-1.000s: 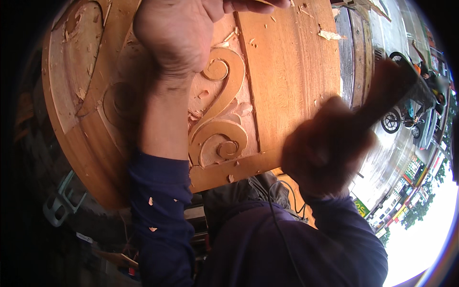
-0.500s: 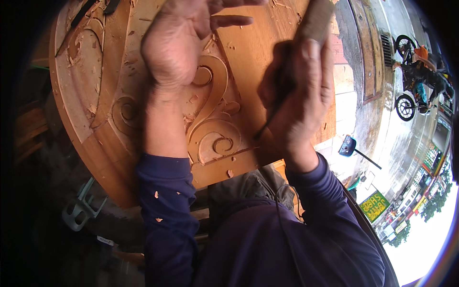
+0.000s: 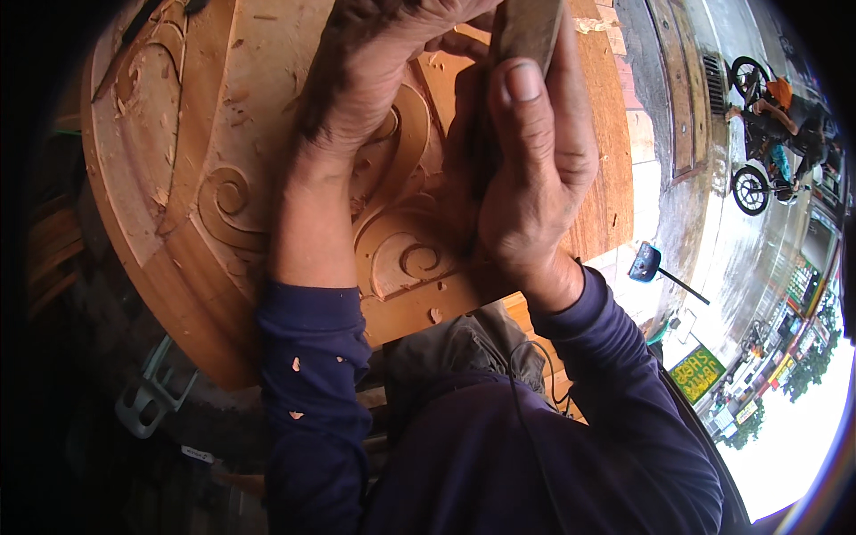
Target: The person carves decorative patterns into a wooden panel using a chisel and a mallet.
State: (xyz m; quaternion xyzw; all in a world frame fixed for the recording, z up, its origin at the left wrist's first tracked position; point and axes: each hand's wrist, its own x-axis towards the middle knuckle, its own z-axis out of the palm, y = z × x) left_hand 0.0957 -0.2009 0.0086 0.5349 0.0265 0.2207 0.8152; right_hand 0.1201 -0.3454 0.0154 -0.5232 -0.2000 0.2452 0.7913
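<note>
My right hand (image 3: 539, 160) is closed around a worn, brownish wooden bar (image 3: 528, 36), its thumb lying along the near end. The bar's far end runs out of the top of the picture. My left hand (image 3: 379, 71) is at the upper edge, its fingers bent toward the bar and partly cut off, so I cannot tell if they grip anything. Below both hands lies a wooden panel (image 3: 401, 316) carved in relief with scrolls. One spiral scroll (image 3: 419, 260) shows between my wrists, another (image 3: 230, 196) left of my left forearm.
Wood shavings are scattered over the panel, and a few cling to my left sleeve (image 3: 308, 357). A dark tool (image 3: 134, 45) lies at the panel's upper left. A green plastic chair (image 3: 147, 406) stands lower left; a long-handled dustpan (image 3: 646, 263) and a motorcycle (image 3: 767, 134) are at right.
My left hand has moved right and up, its fingers now beside the bar. My right hand has shifted left with the bar, bringing the two hands close together.
</note>
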